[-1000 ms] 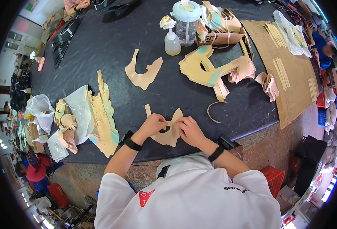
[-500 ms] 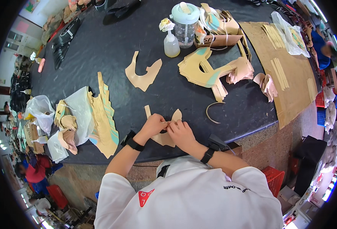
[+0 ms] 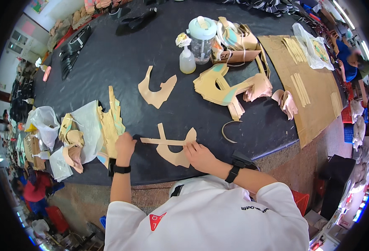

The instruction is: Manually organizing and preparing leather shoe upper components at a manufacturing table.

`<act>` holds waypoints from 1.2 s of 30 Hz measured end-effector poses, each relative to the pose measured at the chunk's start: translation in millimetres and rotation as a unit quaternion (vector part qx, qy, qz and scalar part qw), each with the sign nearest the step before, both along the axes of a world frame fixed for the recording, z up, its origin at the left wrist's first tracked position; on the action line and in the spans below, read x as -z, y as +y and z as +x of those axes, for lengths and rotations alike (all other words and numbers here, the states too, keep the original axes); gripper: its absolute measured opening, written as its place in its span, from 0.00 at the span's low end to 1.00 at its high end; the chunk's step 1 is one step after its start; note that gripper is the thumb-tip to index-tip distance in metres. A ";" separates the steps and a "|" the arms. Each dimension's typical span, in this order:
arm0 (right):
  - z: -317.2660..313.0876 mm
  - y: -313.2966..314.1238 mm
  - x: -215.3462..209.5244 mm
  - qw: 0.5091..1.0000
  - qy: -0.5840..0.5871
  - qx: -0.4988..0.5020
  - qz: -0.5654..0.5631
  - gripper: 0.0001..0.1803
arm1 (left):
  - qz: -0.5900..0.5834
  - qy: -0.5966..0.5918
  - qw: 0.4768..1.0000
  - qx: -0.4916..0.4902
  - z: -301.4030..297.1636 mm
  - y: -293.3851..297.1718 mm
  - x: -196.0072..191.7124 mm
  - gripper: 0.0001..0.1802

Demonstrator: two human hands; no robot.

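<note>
A curved tan cut piece (image 3: 170, 155), leather-like and U-shaped, lies on the black table before me. Across its opening runs a straight, narrow tan strip (image 3: 159, 141). My right hand (image 3: 199, 156) has its bent fingertips on the piece's right arm, pinching it where the strip ends. Off to the left, my left hand (image 3: 125, 147) is closed beside a stack of long tan pieces (image 3: 110, 121); what its fingers hold, if anything, is hidden. A second curved tan piece (image 3: 157, 93) rests farther away. A thin curved strip (image 3: 225, 131) lies right of my right hand.
Stacked cut pieces (image 3: 218, 88) lie at the right, near a cardboard sheet (image 3: 318, 106) bearing strips. Behind them stand a squeeze bottle (image 3: 187, 62), a lidded clear jug (image 3: 202, 44) and an open box (image 3: 236, 55). Plastic bags (image 3: 46, 125) sit at the left.
My left hand has moved left, away from my right hand and the curved piece. The narrow strip now shows across the piece's opening. My right hand stays on the piece's right arm.
</note>
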State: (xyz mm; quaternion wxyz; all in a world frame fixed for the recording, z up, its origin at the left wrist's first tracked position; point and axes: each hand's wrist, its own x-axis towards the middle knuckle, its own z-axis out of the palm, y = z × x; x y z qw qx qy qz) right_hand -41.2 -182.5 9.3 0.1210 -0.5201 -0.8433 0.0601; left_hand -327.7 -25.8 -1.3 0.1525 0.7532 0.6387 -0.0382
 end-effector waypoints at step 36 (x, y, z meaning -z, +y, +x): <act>157.1 -29.5 -38.1 0.569 0.689 0.344 -0.287 0.11 | 0.227 0.182 0.929 0.227 204.8 76.1 15.4 0.02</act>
